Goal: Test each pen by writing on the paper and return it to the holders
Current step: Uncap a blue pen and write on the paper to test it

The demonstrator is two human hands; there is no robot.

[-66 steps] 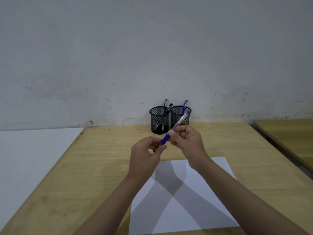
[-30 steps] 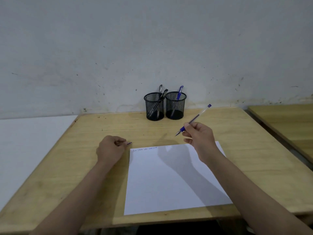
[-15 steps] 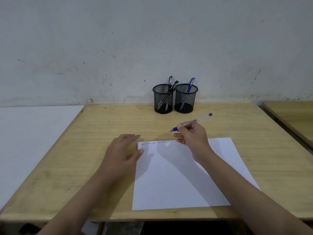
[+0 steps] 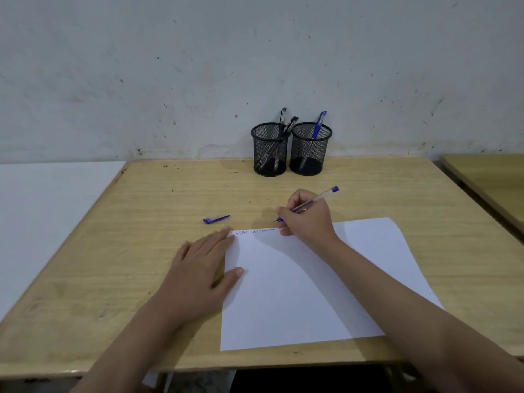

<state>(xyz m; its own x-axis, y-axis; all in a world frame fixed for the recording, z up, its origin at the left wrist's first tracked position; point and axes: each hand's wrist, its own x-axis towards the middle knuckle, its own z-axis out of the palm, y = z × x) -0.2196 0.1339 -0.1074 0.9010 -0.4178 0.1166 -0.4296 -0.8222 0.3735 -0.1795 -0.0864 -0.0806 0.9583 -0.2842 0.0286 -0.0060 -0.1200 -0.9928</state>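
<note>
A white sheet of paper (image 4: pixel 317 285) lies on the wooden desk (image 4: pixel 136 251), with a line of blue writing along its top edge. My right hand (image 4: pixel 307 219) grips a clear blue pen (image 4: pixel 319 198), its tip just above the end of that writing. My left hand (image 4: pixel 201 265) lies flat with fingers spread, pressing the paper's left edge. The pen's blue cap (image 4: pixel 216 219) rests on the desk beyond my left hand. Two black mesh holders stand by the wall: the left holder (image 4: pixel 270 150) has black pens, the right holder (image 4: pixel 310 148) one blue pen.
A stained white wall rises behind the desk. A white surface (image 4: pixel 42 211) adjoins the desk on the left, and another wooden desk (image 4: pixel 493 177) stands to the right across a narrow gap.
My hands pulled the cap off the pen; my left hand set it on the desk and then flattened on the paper's edge. My right hand lowered the pen to the top line.
</note>
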